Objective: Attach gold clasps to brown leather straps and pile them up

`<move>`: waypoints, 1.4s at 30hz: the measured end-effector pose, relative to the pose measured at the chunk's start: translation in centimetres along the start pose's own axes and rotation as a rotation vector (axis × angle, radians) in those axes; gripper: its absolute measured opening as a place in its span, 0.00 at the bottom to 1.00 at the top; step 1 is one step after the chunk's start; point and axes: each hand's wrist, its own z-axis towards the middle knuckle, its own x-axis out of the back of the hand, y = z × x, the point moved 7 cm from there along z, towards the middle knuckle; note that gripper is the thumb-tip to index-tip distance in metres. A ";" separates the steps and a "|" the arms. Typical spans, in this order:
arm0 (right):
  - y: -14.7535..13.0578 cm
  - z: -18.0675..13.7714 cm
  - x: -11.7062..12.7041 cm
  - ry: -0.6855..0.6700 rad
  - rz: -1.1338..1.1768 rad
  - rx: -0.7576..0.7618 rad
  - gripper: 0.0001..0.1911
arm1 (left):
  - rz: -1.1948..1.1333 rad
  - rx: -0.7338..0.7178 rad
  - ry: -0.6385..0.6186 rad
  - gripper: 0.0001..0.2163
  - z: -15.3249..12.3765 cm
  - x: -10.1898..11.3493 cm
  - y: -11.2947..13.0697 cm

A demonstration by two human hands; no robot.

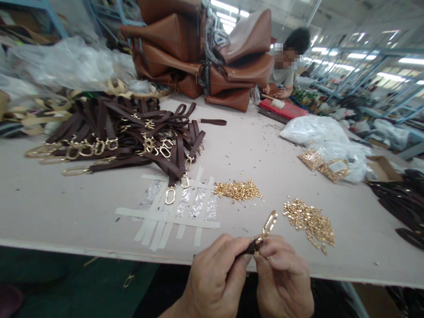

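Left hand [217,274] and right hand [285,276] pinched on a brown strap [251,247], gold hardware [238,191] and heaped straps [129,141] beyond.

Narrow dark-brown leather strap [251,248]: mostly covered by bare left hand [216,270] and bare right hand [286,274]; both hands run past lower edge. Loose gold-coloured metal bits [237,190]: single shapes too small to tell. Stacked brown leather bags [180,37]: top cropped. Heaped dark straps [400,205]: cut off at right.
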 end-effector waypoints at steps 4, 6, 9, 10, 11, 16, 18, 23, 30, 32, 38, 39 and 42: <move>0.0 0.0 0.2 0.062 -0.010 0.001 0.17 | 0.005 -0.026 -0.008 0.13 -0.1 0.0 0.1; -0.2 0.2 0.3 0.052 -0.038 0.012 0.16 | 0.008 -0.021 -0.014 0.13 -0.2 0.0 0.1; -0.3 0.3 0.6 -0.019 -0.048 0.018 0.17 | 0.000 -0.022 -0.019 0.12 -0.1 0.1 0.3; -0.3 0.3 0.8 -0.043 -0.051 0.017 0.18 | -0.008 -0.023 -0.024 0.12 0.0 0.1 0.4; -0.3 0.2 1.0 -0.069 -0.055 0.024 0.19 | -0.015 -0.023 -0.029 0.12 0.1 0.1 0.5; -0.9 0.2 1.4 -0.158 -0.119 0.113 0.17 | -0.043 0.005 -0.043 0.11 0.2 0.5 0.7; -1.5 0.6 1.6 -0.150 -0.152 0.156 0.12 | -0.065 0.001 -0.049 0.11 0.1 0.5 0.7; -2.0 0.2 2.0 -0.260 -0.232 0.206 0.11 | -0.077 -0.002 -0.050 0.12 0.0 0.6 0.7; -1.3 -1.2 2.7 -0.344 -0.300 0.231 0.16 | -0.070 -0.020 -0.067 0.14 -0.1 0.5 0.8; -1.4 -1.0 2.9 -0.335 -0.315 0.249 0.17 | -0.062 -0.040 -0.057 0.14 -0.1 0.5 0.8; -1.6 -0.6 2.8 -0.359 -0.276 0.265 0.14 | -0.030 -0.086 -0.062 0.12 0.1 0.6 1.1; -1.6 -0.5 2.7 -0.311 -0.253 0.244 0.13 | -0.026 -0.093 -0.068 0.11 0.1 0.6 1.1; -1.4 -0.3 2.2 -0.099 -0.148 0.116 0.13 | -0.014 -0.118 -0.095 0.11 0.4 0.7 1.4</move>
